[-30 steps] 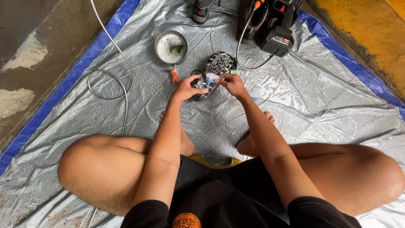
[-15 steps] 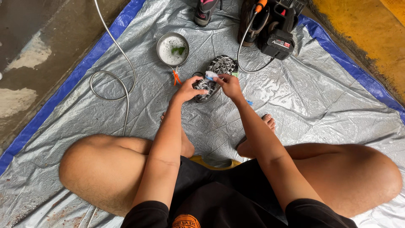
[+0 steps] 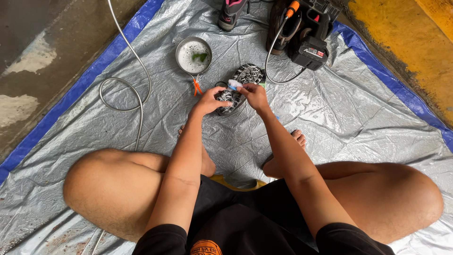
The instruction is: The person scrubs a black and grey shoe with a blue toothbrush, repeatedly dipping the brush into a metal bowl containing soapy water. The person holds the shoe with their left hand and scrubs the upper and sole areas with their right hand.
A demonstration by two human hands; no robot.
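Shoe, black with a grey-patterned sole turned up, lies on the silver tarp in front of my crossed legs, between my two hands. My left hand grips its near end, fingers wrapped around the edge and clamped on it. My right hand sits over the middle of the sole, fingers closed together on a small brush with a white and blue head that touches the sole just beside my fingertips.

Just beyond the shoe's far left stands a round metal bowl of soapy water with something green floating in it. An orange-handled tool lies between bowl and shoe, close to my left hand. A grey hose loops across the tarp on the left, well apart from the hands. At the top right a black machine with an orange fitting sits near the tarp's blue edge, a thin cable running from it toward the shoe. Another shoe with pink trim stands at the top edge.
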